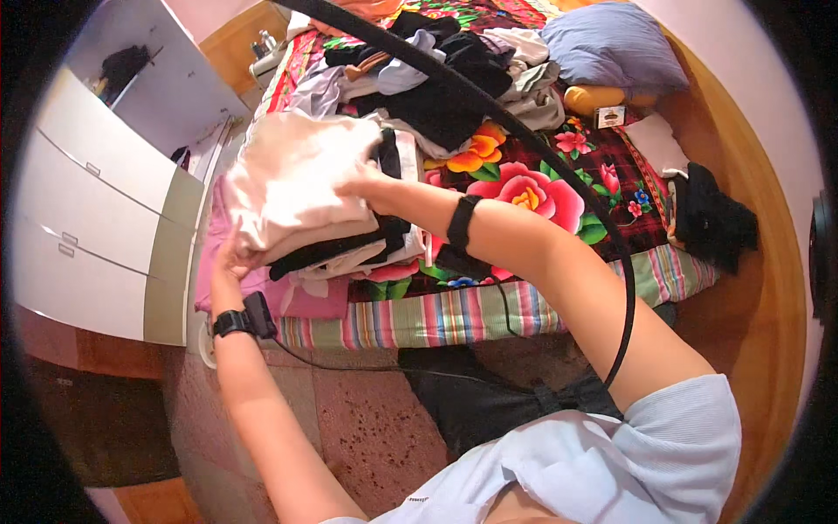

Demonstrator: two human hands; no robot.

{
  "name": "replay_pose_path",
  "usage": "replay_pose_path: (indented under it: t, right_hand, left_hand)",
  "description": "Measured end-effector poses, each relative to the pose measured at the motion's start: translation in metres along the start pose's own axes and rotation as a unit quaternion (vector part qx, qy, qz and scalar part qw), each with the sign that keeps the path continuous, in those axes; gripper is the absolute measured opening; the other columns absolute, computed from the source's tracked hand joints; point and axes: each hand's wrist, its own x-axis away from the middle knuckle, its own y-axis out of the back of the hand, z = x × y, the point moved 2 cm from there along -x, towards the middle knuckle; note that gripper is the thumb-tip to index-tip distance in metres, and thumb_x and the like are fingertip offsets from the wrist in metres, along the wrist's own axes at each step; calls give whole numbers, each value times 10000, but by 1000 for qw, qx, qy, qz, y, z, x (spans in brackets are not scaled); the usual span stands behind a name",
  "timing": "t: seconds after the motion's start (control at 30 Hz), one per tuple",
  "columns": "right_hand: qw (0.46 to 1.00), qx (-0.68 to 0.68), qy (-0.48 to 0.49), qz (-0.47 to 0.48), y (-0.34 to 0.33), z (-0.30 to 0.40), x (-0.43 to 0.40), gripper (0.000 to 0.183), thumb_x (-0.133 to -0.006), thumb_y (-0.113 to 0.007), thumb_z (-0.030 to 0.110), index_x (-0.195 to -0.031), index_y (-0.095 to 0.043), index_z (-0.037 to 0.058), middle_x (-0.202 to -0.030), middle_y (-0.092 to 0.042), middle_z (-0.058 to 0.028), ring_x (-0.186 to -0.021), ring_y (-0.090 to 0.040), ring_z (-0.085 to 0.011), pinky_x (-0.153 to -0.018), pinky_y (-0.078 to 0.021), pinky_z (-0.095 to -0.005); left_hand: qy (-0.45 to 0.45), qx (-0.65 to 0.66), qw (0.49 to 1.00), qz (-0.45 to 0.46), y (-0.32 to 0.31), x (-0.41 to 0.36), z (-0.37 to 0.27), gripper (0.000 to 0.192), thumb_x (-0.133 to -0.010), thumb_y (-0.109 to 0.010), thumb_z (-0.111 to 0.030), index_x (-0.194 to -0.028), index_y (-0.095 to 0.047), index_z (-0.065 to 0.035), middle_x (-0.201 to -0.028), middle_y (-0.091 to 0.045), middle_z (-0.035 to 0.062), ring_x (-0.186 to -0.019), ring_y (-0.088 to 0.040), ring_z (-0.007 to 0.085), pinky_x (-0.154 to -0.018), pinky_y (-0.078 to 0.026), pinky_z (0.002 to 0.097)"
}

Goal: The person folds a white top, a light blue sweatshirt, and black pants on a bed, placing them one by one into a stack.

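A folded white garment [308, 173] lies on top of a stack of folded clothes at the near left of the bed. My left hand [237, 257] grips its near left corner, fingers partly hidden by the cloth. At the right edge, my right hand [364, 183] holds the same garment, with some fingertips lost against the bright fabric. Black folded cloth [308, 257] and a cream folded garment [350, 259] show beneath it. Under the stack spreads a pink cloth [314, 298]. Both wrists wear black straps.
A heap of loose clothes [425, 98] covers the bed's far side, near a blue-grey pillow [609, 49]. Dark clothing [713, 216] lies at the right edge. White drawers [98, 216] stand at left. A black cable [524, 121] crosses the view.
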Motion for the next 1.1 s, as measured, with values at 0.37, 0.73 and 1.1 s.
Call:
replay_pose_path:
  t: [0.37,0.73,1.1]
  right_hand:
    - [979,-56,-123,153,22,4,50,336,-873,-654,162,-1104,-537,-53,-883,-639,-128,-771,-656,-245,-640,-568,-385]
    - [744,643,-40,-175,337,-45,251,612,-854,-608,445,-1312,-454,69,-1145,-601,-171,-1075,-573,-334,-907,-457,-446]
    - [555,768,18,-319,394,-86,355,533,-917,-504,398,-1388,-409,168,-1469,-351,-113,-1350,-337,-290,-1118,-203,-470]
  left_hand:
    - [-387,-255,874,-148,38,55,61,231,-876,-555,-99,-1080,-575,6,-993,-610,82,-841,-604,172,-789,-503,244]
    - [-474,-436,632,-432,-167,37,114,606,-810,-614,-95,-1340,-351,39,-1346,-403,229,-1253,-403,356,-1075,-302,414]
    - [-497,-561,639,-173,-366,-146,139,426,-745,-602,-137,-1153,-544,-28,-1146,-563,174,-1144,-485,351,-1008,-346,421]
